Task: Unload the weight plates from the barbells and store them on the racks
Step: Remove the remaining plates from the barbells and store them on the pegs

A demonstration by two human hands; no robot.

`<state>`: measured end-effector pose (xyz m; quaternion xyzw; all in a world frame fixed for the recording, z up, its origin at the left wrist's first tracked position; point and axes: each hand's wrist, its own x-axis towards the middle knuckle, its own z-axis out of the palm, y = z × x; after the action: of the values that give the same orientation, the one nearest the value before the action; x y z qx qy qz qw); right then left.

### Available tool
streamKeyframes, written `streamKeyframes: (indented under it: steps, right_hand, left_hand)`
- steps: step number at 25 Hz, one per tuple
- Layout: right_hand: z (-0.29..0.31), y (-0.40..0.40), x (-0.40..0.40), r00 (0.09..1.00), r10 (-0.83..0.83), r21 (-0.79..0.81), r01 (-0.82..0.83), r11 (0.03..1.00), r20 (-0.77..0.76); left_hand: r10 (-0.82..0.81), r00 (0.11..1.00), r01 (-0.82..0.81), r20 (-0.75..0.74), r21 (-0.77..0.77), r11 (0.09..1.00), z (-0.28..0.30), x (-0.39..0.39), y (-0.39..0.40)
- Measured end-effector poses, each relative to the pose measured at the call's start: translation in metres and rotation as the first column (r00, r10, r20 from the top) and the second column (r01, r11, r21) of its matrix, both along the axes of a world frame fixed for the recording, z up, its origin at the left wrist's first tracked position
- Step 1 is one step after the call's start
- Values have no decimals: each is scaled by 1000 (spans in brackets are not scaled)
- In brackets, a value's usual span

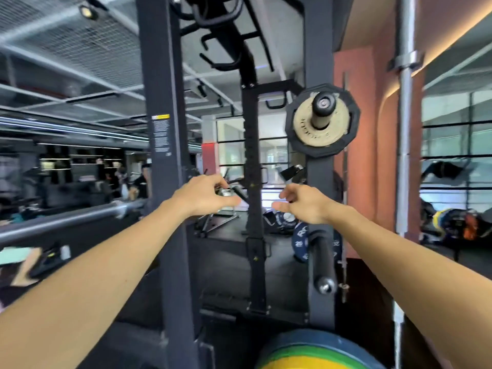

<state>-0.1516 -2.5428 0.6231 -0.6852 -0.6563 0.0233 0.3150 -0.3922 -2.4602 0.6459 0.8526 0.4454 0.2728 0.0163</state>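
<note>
Head view: both hands empty before the storage rack.
Left hand [203,195] and right hand [303,205] hang loosely curled, holding nothing; a black plate [322,121] sits on its peg at 1 o'clock, blue plate [299,242] at 5 o'clock.

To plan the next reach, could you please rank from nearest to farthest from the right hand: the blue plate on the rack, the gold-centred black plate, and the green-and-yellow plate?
From the right hand, in the head view:
1. Blue plate, just below.
2. Gold-centred black plate, above on the upright's peg.
3. Green-and-yellow plate, at the bottom edge.
</note>
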Motion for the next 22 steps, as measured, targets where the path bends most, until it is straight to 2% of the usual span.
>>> streamKeyframes:
  steps: [5,11,16,22]
  right_hand:
    - [-58,17,-107,970,231,-134,-239,962,-78]
    - [-159,29,-247,902,414,-312,-430,847,-119]
    - [-270,9,-318,889,427,-521,-447,727,-167]
    - [-401,-54,-343,905,377,-739,-390,550,-197]
  left_hand:
    - [215,976,-210,26,-129,969,-62,-120,-29]
    - [428,902,-425,-61,-309,851,-161,-259,-73]
    - [499,853,-490,-154,-567,662,-281,-335,-122]
    - [478,842,-478,-249,-756,447,-419,-369,-190]
